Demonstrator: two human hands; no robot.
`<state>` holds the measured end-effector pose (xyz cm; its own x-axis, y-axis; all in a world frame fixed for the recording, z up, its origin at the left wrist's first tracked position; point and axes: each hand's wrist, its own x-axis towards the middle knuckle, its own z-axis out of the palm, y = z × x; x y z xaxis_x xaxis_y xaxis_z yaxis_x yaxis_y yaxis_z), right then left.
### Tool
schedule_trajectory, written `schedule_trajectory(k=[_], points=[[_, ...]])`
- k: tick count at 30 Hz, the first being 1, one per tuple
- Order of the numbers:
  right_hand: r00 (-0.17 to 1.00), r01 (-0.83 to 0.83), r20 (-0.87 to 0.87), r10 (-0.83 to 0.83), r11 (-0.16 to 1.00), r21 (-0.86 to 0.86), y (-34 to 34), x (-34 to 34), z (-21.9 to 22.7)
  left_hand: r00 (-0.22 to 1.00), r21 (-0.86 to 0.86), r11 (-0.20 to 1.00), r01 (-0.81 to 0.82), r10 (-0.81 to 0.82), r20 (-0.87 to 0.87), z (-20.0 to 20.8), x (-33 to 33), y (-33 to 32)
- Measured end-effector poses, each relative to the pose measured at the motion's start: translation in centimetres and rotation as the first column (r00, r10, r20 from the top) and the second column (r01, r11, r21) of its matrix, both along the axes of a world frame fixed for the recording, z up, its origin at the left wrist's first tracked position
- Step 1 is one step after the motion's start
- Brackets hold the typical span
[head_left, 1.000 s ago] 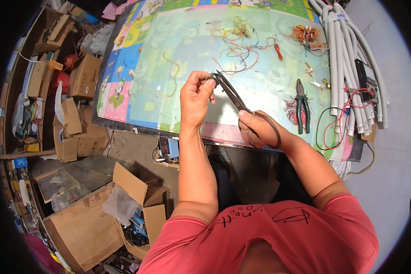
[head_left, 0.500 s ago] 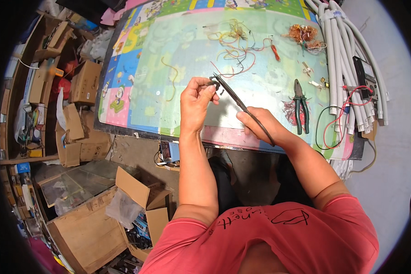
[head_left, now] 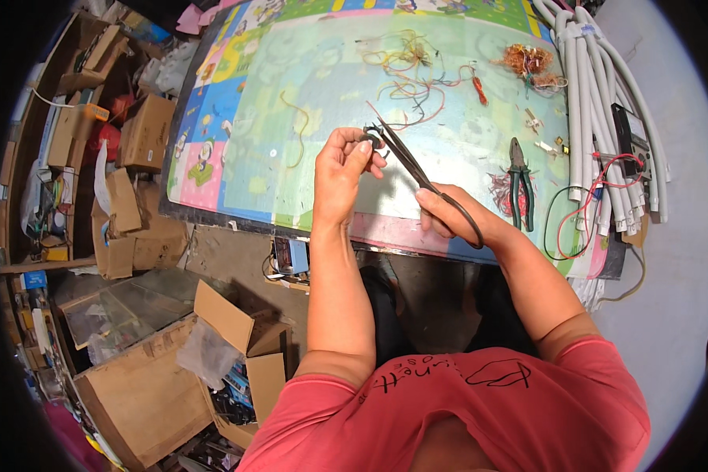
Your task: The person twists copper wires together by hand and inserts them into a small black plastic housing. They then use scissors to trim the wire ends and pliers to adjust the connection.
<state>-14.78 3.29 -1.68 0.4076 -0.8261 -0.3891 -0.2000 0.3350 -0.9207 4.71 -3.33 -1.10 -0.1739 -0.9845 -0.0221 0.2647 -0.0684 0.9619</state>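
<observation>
Over the near part of the table, my left hand (head_left: 343, 167) pinches a small black piece (head_left: 372, 137), which looks like a curled bit of cable. My right hand (head_left: 451, 213) is wrapped round a pair of dark scissors (head_left: 405, 153), one handle loop bulging out past the palm. The scissor blades point up and left, slightly parted, with their tips beside the black piece. Whether they touch it I cannot tell. Green-handled pliers (head_left: 519, 181) lie to the right of my right hand, by a small tangle of red wire (head_left: 505, 195).
Beyond my hands lie a tangle of thin coloured wires (head_left: 409, 59) and a copper-coloured wire bundle (head_left: 525, 59). White tubes (head_left: 586, 118) and a black meter (head_left: 631, 138) with red and black leads line the right side. Cardboard boxes (head_left: 145, 134) crowd the left.
The scissors have turned a little and their blades now stand more apart. My right hand has shifted slightly to the right; my left hand still pinches the black piece.
</observation>
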Motion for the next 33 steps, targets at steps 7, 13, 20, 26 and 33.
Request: schedule_trajectory(k=[7,13,20,26,33], points=[[0.996,-0.085,0.012,0.085,0.996,-0.004,0.0,-0.1,0.4,0.965,0.106,0.994,0.035,-0.006,-0.262,-0.3,0.8,-0.3],[0.999,-0.019,-0.028,0.018,0.999,-0.043,-0.1,0.1,-0.3,0.937,0.226,0.971,0.075,0.009,-0.349,-0.3,0.1,-0.1],[0.957,0.008,-0.281,-0.074,0.974,-0.227,-0.2,0.9,-0.2,0.984,0.298,0.952,0.068,-0.014,-0.179,0.2,-0.6,0.2],[0.915,-0.039,-0.394,-0.082,0.956,-0.290,-0.3,1.2,-0.5,0.997,0.267,0.963,0.035,-0.015,-0.075,-0.1,-0.4,0.1],[0.978,0.172,-0.115,-0.175,0.985,-0.034,-0.1,1.7,0.8,0.997,0.216,0.975,0.055,-0.065,0.039,-0.4,-0.2,0.4]])
